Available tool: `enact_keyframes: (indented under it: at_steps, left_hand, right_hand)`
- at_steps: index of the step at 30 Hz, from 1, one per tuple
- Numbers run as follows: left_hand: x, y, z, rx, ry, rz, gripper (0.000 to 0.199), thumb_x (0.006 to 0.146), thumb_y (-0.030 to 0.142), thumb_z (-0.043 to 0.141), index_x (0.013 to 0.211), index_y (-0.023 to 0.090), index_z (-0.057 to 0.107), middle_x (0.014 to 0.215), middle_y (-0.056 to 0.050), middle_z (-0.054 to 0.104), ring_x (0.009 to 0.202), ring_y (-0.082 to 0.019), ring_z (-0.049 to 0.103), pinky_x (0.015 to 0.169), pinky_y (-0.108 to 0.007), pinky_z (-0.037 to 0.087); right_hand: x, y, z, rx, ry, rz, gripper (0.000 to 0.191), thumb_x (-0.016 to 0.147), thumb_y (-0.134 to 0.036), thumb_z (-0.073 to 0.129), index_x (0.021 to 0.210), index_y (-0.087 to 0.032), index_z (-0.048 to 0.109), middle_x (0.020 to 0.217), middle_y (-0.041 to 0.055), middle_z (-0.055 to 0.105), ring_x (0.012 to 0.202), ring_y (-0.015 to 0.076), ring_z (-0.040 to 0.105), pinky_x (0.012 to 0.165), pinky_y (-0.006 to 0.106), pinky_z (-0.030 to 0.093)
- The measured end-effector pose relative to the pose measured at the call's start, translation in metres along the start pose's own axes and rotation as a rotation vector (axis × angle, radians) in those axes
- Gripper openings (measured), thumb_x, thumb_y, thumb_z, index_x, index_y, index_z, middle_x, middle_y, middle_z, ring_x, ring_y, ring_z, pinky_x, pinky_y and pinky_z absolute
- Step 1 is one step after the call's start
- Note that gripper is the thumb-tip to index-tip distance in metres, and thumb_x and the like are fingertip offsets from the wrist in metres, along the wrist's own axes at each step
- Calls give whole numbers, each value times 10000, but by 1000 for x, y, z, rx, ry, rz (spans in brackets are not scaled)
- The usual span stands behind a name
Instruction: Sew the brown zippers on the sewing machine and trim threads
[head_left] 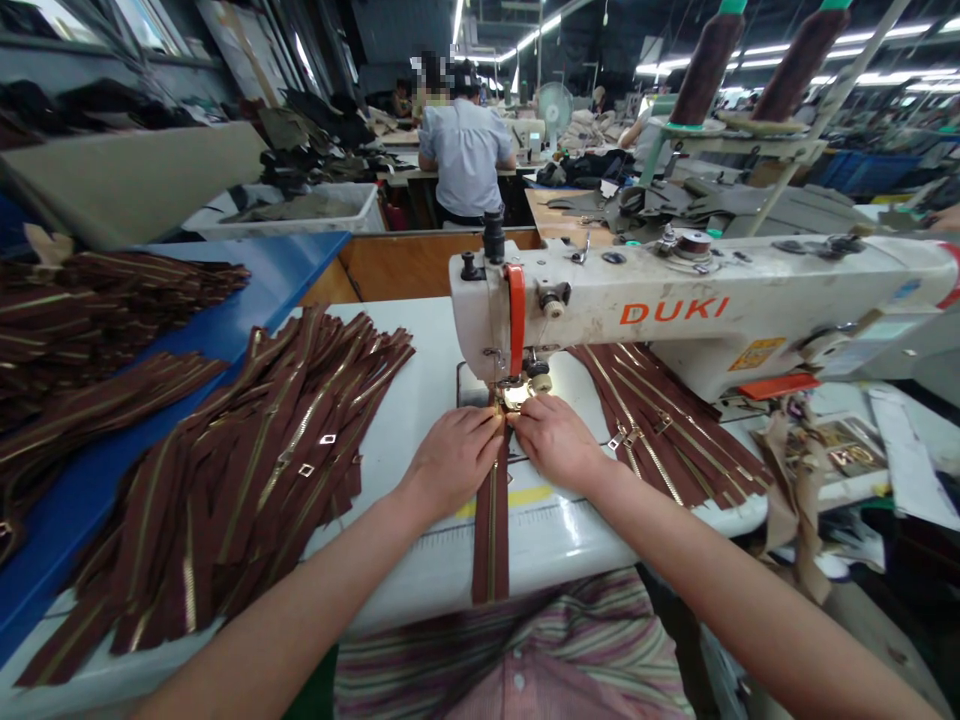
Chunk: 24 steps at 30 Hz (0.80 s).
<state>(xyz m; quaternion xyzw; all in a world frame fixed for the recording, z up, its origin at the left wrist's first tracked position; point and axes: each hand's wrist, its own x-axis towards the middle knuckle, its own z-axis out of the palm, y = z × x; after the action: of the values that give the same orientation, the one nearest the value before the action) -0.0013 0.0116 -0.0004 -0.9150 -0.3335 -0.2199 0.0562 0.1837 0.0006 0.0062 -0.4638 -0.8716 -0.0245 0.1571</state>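
Note:
A brown zipper (491, 530) with a gold-coloured line down its middle runs from the needle area of a white sewing machine (585, 300) over the table's front edge. My left hand (456, 455) pinches the zipper from the left, close to the presser foot. On the other side my right hand (559, 440) has its fingers closed at the zipper's upper part, beside the foot. Both sets of fingertips nearly meet just below the lit needle area. The zipper's upper end is hidden under the foot and fingers.
Heaped brown zippers (247, 480) lie at the left, others (667, 430) under the machine arm. More rest on a blue table (247, 325). Thread cones (709, 65) stand at the upper right. A person (466, 155) sits ahead, facing away.

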Motion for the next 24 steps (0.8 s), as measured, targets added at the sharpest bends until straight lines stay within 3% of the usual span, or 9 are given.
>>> enact_keyframes:
  at_steps: [9,15,17,20,22,24]
  left_hand:
    - [1,6,-7,-8,-75,-102,302,888,301,528,1092,95,611,1128,-148,658,1038,-281,595,923,-448,480]
    - [-37,32,-34,-20,-122,-156,434,798,379,630,1139,112,599,1176,-157,643,1060,-297,591,922,-455,486]
    - [-55,45,-40,-4,-132,-192,423,803,334,619,1163,115,590,1204,-153,631,1072,-296,584,927,-457,483]
    - [-70,55,-42,24,-183,-243,331,817,129,515,1132,95,609,1171,-152,649,1049,-278,597,919,-438,488]
    - [-70,51,-45,-13,-230,-314,372,774,12,432,1070,99,640,1124,-144,669,1027,-256,614,910,-405,493]
    - [-65,35,-58,-127,-234,-475,380,742,-4,407,977,131,674,1045,-114,699,986,-228,639,888,-355,503]
  right_hand:
    - [-4,2,6,18,96,-20,218,918,-165,478,926,-129,694,808,81,597,824,218,483,751,320,370]
    - [-16,-1,6,69,166,-46,219,916,-166,481,895,-136,698,754,73,582,795,210,481,736,312,382]
    - [-17,-2,6,87,183,-59,218,911,-160,484,876,-141,698,752,73,583,786,207,483,729,307,387]
    - [-18,-4,6,98,200,-84,219,902,-149,485,854,-143,698,747,73,587,782,208,490,724,306,397]
    - [-22,-7,4,105,198,-83,222,901,-142,480,857,-147,698,748,72,588,790,209,498,729,304,406]
    - [-30,-9,-1,106,179,-58,212,894,-138,486,873,-154,697,767,69,593,795,203,509,733,298,416]
